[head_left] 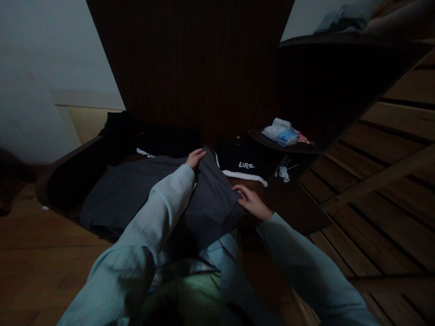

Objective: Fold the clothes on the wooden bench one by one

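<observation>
A dark grey garment (136,194) lies spread over a low dark wooden surface (292,203) in front of me. My left hand (195,158) pinches its far edge, fingers closed on the cloth. My right hand (250,201) holds the garment's right edge, with the fingers curled onto the fabric. Both arms wear pale long sleeves. Part of the grey cloth hangs down toward my lap.
A folded black shirt (243,165) with white lettering and a white hem lies just beyond the grey garment. More dark clothes (136,136) sit at the back left. A small round shelf (272,139) carries a plastic-wrapped packet (281,132). Wooden slats (384,181) run along the right.
</observation>
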The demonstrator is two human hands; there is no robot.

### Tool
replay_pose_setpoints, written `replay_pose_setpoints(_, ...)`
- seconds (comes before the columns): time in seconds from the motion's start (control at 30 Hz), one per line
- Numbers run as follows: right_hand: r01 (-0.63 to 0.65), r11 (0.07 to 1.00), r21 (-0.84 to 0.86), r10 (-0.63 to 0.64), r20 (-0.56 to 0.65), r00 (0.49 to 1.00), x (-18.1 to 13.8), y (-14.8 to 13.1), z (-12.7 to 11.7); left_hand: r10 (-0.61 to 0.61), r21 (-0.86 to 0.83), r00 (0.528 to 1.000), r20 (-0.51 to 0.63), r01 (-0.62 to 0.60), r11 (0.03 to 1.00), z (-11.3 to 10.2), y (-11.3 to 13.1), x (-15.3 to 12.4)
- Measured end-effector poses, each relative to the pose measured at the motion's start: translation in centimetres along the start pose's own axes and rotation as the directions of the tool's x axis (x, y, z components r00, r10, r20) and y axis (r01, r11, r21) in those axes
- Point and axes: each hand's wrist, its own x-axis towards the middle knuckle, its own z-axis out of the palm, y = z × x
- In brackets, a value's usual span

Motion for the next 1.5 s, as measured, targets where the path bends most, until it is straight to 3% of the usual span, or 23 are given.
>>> replay_pose_setpoints(0.1,0.058,0.991,-0.121,-0.085,-0.228,0.97,1.6,-0.5,-0.8,0.026,-0.018,0.999,0.03,-0.025,1.0,0.0,1.2,0.4)
replay_pose_setpoints(0.2,0.119,0.96,-0.252,-0.205,-0.35,0.914,3.1,-0.6,-1.9,-0.001,0.02,0.994,0.108,-0.001,1.0,0.0,1.6,0.4)
replay_pose_setpoints(0.27,0.099,0.94,-0.327,-0.216,-0.342,0.915,3.8,0.1,-2.4,-0.074,0.108,0.989,0.128,0.06,0.992,0.0,1.0,0.1)
replay_pose_setpoints(0.37,0.02,0.907,-0.42,-0.123,-0.22,0.968,3.7,1.7,-2.6,-0.171,0.304,0.982,0.083,0.138,0.943,-0.2,-0.5,-0.1)
replay_pose_setpoints(0.5,0.054,0.906,-0.421,-0.089,-0.063,0.994,2.7,3.2,-3.1,-0.06,0.519,0.998,-0.016,0.06,0.852,-0.5,-2.3,0.1)
replay_pose_setpoints(0.63,0.053,0.935,-0.349,-0.105,-0.132,0.986,3.2,2.3,-4.0,-0.024,0.638,1.0,-0.008,0.024,0.77,-0.3,-2.6,0.2)
replay_pose_setpoints(0.87,0.168,0.927,-0.335,-0.215,-0.106,0.971,5.6,1.7,-0.6,-0.19,0.628,0.968,0.164,0.045,0.777,-1.0,-1.8,-0.2)
replay_pose_setpoints(1.07,0.172,0.926,-0.337,-0.243,-0.181,0.953,5.2,3.4,1.3,-0.233,0.5,0.893,0.386,0.01,0.866,-1.9,-0.9,-0.8)
replay_pose_setpoints(1.23,0.176,0.927,-0.332,-0.251,-0.199,0.947,5.1,3.5,1.0,-0.208,0.466,0.933,0.293,0.051,0.883,-1.6,0.3,-1.5)
replay_pose_setpoints(1.4,0.166,0.931,-0.326,-0.242,-0.209,0.947,5.2,3.4,1.0,-0.211,0.573,0.967,0.143,0.093,0.814,-1.8,0.8,-2.0)
replay_pose_setpoints(1.5,0.161,0.934,-0.318,-0.236,-0.213,0.948,5.1,3.3,1.0,-0.201,0.65,0.969,0.143,0.061,0.758,-2.4,1.0,-2.6)
